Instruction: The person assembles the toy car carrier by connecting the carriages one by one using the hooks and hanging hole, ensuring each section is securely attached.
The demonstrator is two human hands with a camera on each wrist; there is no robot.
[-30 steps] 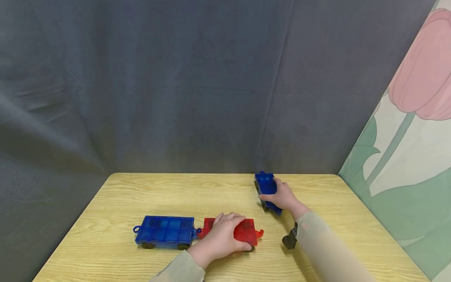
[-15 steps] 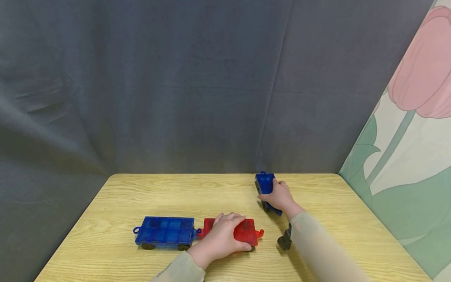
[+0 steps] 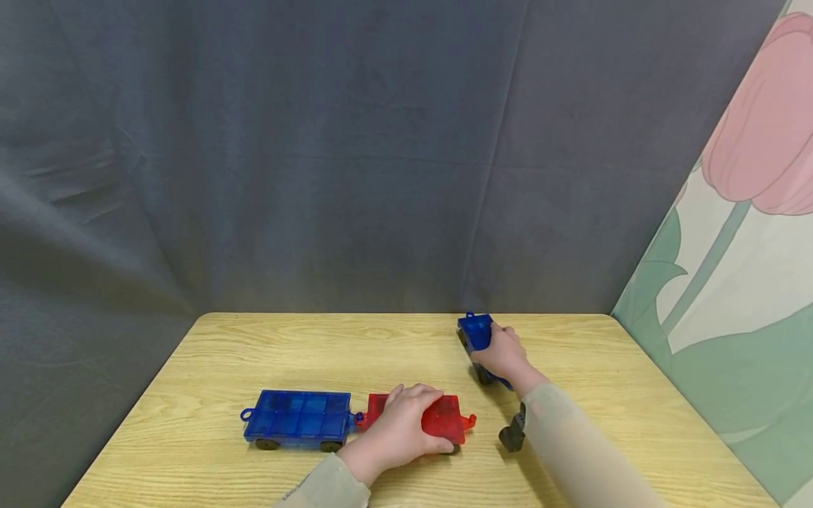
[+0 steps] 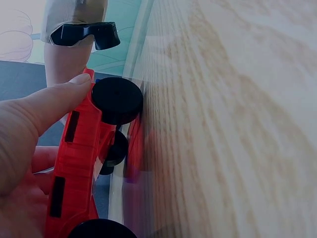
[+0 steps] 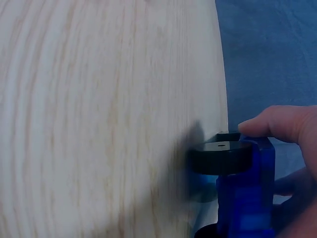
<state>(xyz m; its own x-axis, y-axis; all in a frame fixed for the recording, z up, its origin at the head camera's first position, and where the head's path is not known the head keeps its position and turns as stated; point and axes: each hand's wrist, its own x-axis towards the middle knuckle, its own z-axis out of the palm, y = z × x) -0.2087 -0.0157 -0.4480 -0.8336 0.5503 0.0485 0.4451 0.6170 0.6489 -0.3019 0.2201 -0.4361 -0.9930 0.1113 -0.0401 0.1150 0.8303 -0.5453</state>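
My left hand grips a translucent red toy train car across its sides, its black wheels at the table surface in the left wrist view. Behind it on the left stands a blue toy train car, its hook meeting the red car's end. Toward the table's back, my right hand holds a second blue toy train car between thumb and fingers, the car angled with its ring end pointing away. The right wrist view shows that car's wheel beside the tabletop. The palm hides part of each held car.
The wood-grain table ends at a dark grey curtain behind. On the right rises a panel with a tulip print. A black wrist camera sits under the right sleeve.
The blue car in my right hand has turned slightly, its ring end shifting a little left. The right forearm has moved slightly left. My left hand and the red car stay put.
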